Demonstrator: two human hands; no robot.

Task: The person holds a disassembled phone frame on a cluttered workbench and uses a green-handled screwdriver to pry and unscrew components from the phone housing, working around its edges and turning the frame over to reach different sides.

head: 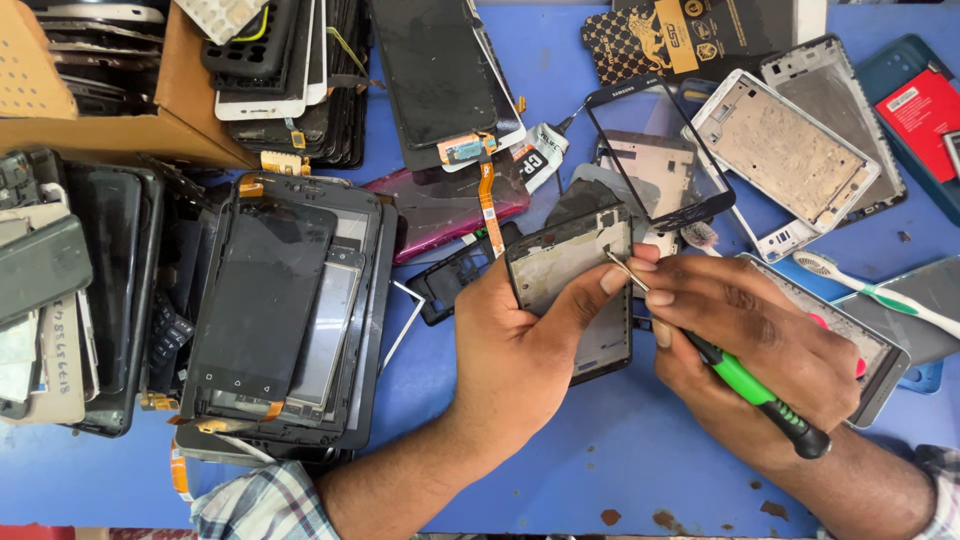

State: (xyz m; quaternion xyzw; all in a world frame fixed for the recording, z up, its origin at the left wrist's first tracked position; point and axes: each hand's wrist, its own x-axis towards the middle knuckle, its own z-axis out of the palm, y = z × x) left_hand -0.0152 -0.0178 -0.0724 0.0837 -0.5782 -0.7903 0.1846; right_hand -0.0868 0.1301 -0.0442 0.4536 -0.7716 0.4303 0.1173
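In the left hand (520, 340) sits a phone frame (575, 285), gripped; the right hand (745, 350) pinches a green screwdriver (755, 392) touching it, toothbrush (880, 293) nearby.

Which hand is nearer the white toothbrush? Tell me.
Right. The right hand, holding a green screwdriver, lies just left of the toothbrush; the left hand is farther left, gripping the phone frame.

Worked over a blue table (620, 450), scuffed and chipped near its front edge. Lay crowded with stacked phone screens (270, 300), bare phone frames (790, 150), a cardboard box (120, 120) at the left. Lit evenly, without hard shadows.
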